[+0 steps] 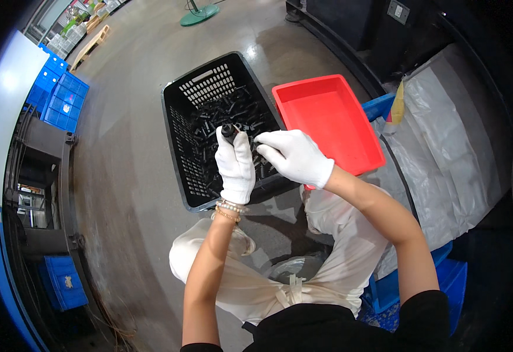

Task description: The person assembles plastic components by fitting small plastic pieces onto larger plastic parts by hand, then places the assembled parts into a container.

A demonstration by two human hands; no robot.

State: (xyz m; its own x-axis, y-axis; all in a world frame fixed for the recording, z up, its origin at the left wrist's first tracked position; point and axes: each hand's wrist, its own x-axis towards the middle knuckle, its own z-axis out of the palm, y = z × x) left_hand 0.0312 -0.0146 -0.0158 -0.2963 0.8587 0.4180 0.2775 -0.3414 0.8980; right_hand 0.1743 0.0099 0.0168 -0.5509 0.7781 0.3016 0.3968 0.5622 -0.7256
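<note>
Grey floor (127,146)—left grip (235,167) clamps black part (228,130), long axis upward—right grip's (297,155) unclear.

The gloved left hand (235,167) curls, pointing toward 12 o'clock; the gloved right hand (297,156), elbow (408,237) bent, points toward 10 o'clock.

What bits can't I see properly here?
In the head view:
Floor of the black basket: hidden under black parts.
Dark piece: partly covered by the left hand.
Right hand: anything pinched there is too small to tell.
Green stand: top cut off by the upper edge.
</note>
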